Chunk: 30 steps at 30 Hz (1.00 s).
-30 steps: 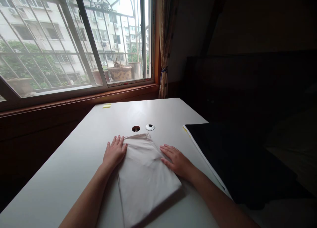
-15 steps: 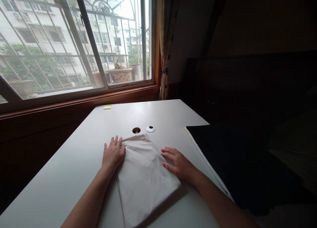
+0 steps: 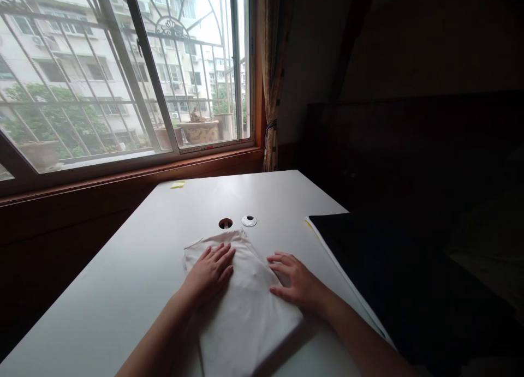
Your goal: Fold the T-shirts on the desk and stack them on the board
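A folded white cloth garment (image 3: 249, 311) lies on the white table (image 3: 110, 268), its near end cut off by the bottom of the view. My left hand (image 3: 213, 270) rests flat on the upper left part of the cloth, fingers stretched out and pointing away from me. At the cloth's right edge is my right hand (image 3: 292, 279), its fingers apart and slightly bent, the tips touching or just over that edge. Neither hand grips anything. Some creases run across the far end of the cloth.
Beyond the cloth are a round hole (image 3: 225, 223) in the tabletop and a white grommet cap (image 3: 249, 221). Black fabric (image 3: 368, 268) with a white edge covers the table's right side. A yellow sticky note (image 3: 177, 184) lies at the far left, below the window (image 3: 196, 66).
My left hand has moved right, from the cloth's left edge onto its top. My right hand has stayed by the right edge, with little shift. The view has tilted up slightly.
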Motion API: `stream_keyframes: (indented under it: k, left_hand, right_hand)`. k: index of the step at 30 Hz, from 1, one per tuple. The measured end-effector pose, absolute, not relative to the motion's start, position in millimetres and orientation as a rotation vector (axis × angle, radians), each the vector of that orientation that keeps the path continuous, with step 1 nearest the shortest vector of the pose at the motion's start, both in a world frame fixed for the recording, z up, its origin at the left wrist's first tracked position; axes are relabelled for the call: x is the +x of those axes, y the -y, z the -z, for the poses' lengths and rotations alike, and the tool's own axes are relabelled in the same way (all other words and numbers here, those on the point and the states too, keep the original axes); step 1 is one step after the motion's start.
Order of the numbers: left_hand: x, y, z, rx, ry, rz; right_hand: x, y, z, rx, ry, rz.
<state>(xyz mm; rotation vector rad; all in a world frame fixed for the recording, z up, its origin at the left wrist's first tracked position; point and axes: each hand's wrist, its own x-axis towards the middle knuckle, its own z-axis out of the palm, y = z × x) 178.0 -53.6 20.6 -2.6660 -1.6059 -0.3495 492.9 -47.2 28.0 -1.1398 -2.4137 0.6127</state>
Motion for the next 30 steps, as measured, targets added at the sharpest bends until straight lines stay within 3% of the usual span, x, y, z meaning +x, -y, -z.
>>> stream_keyframes:
  k: [10, 15, 19, 30]
  left_hand:
    - [205, 75, -53, -2.392, 1.742, 0.391]
    - [207, 67, -23, -2.638, 1.419, 0.404]
    - [200, 62, -7, -2.626, 1.608, 0.336]
    - [169, 52, -5, -2.456, 2.029, 0.279]
  right_hand:
    - [499, 47, -32, -1.349, 2.303, -0.036]
    - [480, 64, -36, -1.157, 2.555, -0.272]
    - [477, 66, -33, -1.248, 2.623, -0.403]
    - [510, 38, -5, -1.594, 2.383, -0.189]
